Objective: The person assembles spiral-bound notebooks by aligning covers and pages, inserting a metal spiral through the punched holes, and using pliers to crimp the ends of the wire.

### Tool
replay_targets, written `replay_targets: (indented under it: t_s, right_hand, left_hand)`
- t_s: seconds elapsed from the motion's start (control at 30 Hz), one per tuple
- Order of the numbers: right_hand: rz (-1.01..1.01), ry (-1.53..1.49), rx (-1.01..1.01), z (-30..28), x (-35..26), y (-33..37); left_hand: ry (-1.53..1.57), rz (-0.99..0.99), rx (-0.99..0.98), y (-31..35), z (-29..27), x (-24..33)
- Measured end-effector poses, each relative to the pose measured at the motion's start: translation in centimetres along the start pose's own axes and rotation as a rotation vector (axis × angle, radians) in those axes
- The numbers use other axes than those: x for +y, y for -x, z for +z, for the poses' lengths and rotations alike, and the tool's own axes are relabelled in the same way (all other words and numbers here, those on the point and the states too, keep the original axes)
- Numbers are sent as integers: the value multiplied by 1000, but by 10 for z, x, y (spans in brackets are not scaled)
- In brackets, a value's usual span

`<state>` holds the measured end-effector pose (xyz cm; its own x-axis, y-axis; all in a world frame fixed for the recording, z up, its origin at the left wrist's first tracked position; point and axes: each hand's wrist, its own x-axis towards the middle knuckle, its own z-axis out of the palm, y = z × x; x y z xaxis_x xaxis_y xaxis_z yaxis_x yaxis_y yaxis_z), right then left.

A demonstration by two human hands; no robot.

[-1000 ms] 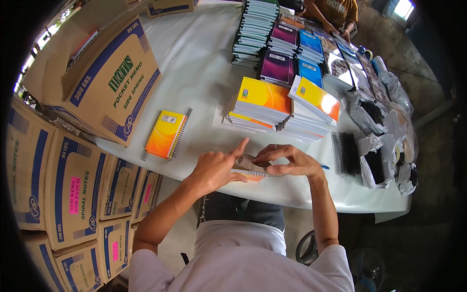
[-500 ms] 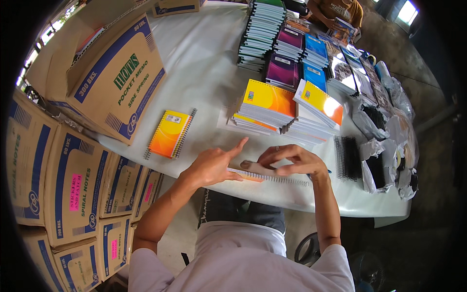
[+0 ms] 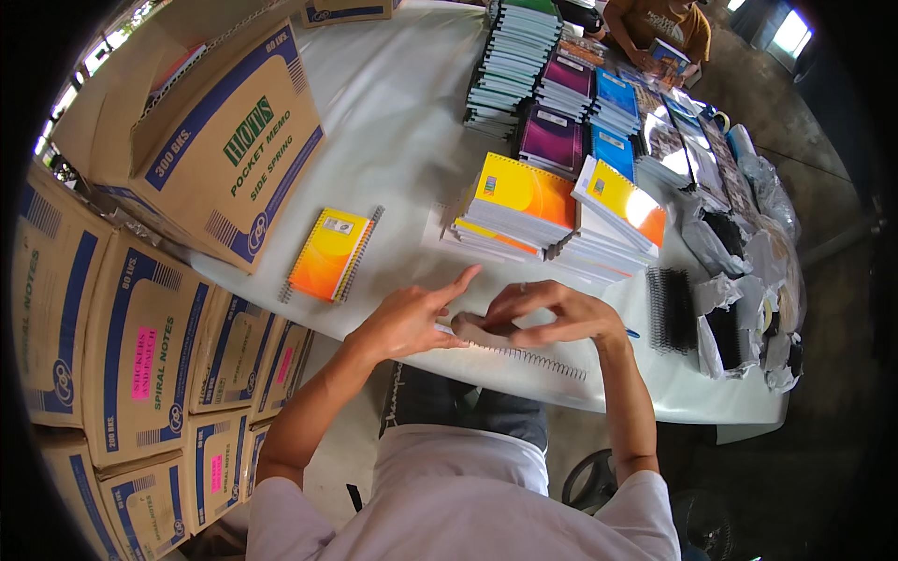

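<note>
At the near table edge, my left hand (image 3: 407, 323) grips a small notebook whose white page edge shows only in part, its index finger lifted. A thin wire spiral coil (image 3: 538, 360) runs along that edge, and its loose end sticks out to the right over the tabletop. Fingers closed, my right hand (image 3: 552, 313) holds a flat brownish piece (image 3: 480, 330) against or just over the coil; its exact kind is unclear. Left of my hands, a yellow-orange spiral notebook (image 3: 329, 252) lies on the table.
Stacks of yellow-orange notebooks (image 3: 524, 196) stand beyond my hands, with purple notebooks (image 3: 552, 138) behind. Black spiral coils (image 3: 670, 309) lie at right beside torn plastic wrapping. Cardboard cartons (image 3: 234, 140) line the left. A person (image 3: 659, 37) sits across the table.
My right hand has moved slightly left with the brownish piece. The coil's loose end has shifted lower and a little left. The left hand stays nearly in place.
</note>
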<state>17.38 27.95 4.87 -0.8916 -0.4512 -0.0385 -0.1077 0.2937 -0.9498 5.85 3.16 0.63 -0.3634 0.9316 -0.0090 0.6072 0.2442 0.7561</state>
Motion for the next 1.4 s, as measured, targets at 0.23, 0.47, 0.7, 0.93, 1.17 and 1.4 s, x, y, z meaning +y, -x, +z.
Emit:
replay_targets:
  t_s: [0.23,0.47,0.7,0.93,1.17,1.4]
  right_hand:
    - [63,134,-9,6,-4,-9]
    - [27,96,2,1,-2,-15]
    - [157,205,26,8,-12,-21]
    - [222,190,36,11,-10,-21]
    - [185,149,41,10,-15,-21]
    - [27,283,95,20,-6,-20]
  left_hand:
    - [191,-167,-35,9,-12,16]
    - [426,-121,90,13,-6,6]
    - [499,-63,149,14,-2,6]
    - [410,-13,237,13,7,3]
    - [435,-19,289,17,17,-2]
    - [405,-69,292,20,24,-8]
